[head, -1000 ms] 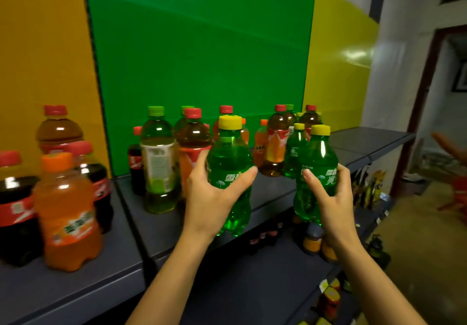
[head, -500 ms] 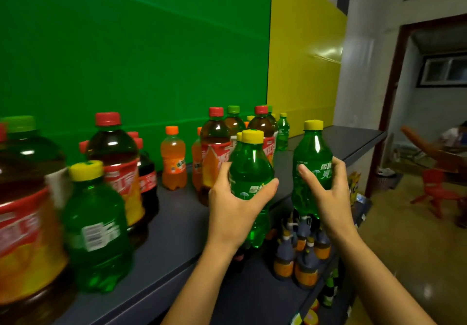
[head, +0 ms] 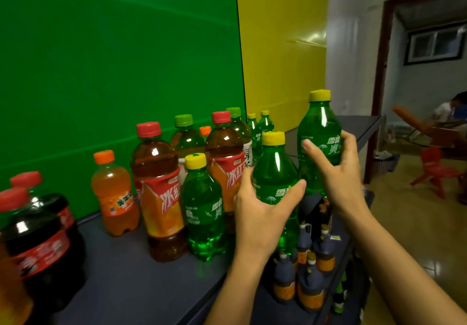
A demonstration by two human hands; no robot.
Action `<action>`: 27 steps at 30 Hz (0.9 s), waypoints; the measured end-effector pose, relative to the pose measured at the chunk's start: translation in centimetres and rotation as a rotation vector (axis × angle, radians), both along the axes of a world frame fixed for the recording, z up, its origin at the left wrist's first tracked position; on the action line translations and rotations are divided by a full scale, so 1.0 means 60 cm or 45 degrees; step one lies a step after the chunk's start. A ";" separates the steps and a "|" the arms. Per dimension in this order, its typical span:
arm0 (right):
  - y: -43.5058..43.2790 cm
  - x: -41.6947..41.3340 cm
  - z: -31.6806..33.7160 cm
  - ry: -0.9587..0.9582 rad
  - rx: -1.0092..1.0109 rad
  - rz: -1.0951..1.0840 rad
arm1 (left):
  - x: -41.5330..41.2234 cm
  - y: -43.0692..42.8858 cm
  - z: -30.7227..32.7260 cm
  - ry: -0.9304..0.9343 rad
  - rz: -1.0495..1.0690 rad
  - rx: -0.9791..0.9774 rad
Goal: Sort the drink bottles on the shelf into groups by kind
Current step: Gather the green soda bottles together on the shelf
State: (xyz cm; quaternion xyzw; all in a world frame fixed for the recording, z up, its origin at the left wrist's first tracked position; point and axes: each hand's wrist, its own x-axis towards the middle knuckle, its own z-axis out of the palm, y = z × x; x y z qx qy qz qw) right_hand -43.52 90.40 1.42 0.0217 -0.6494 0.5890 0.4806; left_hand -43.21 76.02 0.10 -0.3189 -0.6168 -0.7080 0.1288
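Head view: two green bottles (head: 274, 185) are held, one gripped in each hand's fingers (head: 293, 189), beside the standing green bottle (head: 204, 206), likely for grouping.

Behind the shelf we see a green panel (head: 113, 59) filling the left of the view, and just beside it, to the right, a yellow panel (head: 280, 54) that catches a glare of light. Past the yellow panel's right edge stands a pale wall (head: 353, 46), then a dark door frame (head: 379, 97). Through the doorway we make out a window (head: 434, 44) high on the far wall. The glossy tan floor (head: 409, 223) reflects light, and a small red chair (head: 436, 168) stands on it near the right edge.
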 end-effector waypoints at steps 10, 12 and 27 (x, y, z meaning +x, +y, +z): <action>0.091 -0.129 -0.033 -0.093 -0.002 0.122 | -0.086 0.091 -0.010 -0.094 0.249 -0.012; 0.112 -0.162 -0.033 -0.099 0.028 0.195 | -0.103 0.117 -0.009 -0.100 0.298 -0.012; 0.210 -0.398 -0.034 -0.367 0.397 0.917 | -0.258 0.262 0.004 -0.211 0.889 0.084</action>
